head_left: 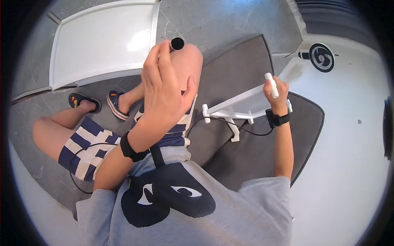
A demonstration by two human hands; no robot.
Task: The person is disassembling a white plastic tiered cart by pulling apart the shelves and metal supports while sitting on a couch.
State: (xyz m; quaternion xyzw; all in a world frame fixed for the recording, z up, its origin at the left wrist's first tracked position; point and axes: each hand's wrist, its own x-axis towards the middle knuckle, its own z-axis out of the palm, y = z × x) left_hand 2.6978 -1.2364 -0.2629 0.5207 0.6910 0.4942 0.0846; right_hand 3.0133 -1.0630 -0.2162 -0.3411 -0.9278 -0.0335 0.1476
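Note:
My left hand (162, 88) is raised over my bent knee, thumb held away from the fingers. At its fingertips is a small thing with a round black face (177, 43) and a silvery edge; its kind is unclear and the fingers partly hide it. On the right, my right hand (280, 95) is wrapped round one corner of a white tubular plastic frame (236, 100), with a short white crossbar poking out of the fist. The frame has capped joints and a leg, and it is tilted above the dark grey cushioned seat (246, 57).
A white-rimmed table (102, 76) stands at the far left. A small black and white fan (321, 57) is at the upper right, beside the pale wall (344, 135). Dark cables (242, 128) run from both wristbands. Clogs (117, 105) are on my feet over grey tiles.

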